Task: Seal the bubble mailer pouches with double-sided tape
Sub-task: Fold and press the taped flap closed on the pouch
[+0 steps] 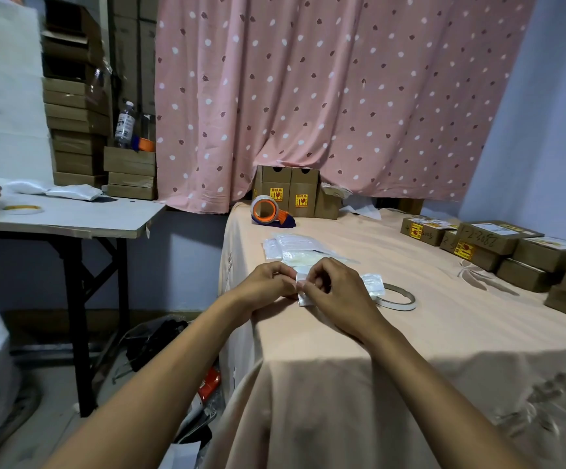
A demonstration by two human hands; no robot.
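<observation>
L hand [268, 282] + R hand [335, 289] meet fingertip to fingertip, both pinching the flap end of small white bubble mailer pouch [373, 286]. Prob mid-seal, fold or liner peel, can't tell. Thin white dbl-sided tape roll [397, 306] just right of R hand. Next: press flap flat along its full width.

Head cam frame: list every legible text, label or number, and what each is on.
"2893-2-1", roughly, handwritten on the brown parcel lid.
Yellow warning stickers on the cartons under the curtain: red symbols, characters too small to read.
Bottle label: blurred.
White shipping labels on the parcels: too small to read.
Bubble mailer pouch: no print visible.
</observation>
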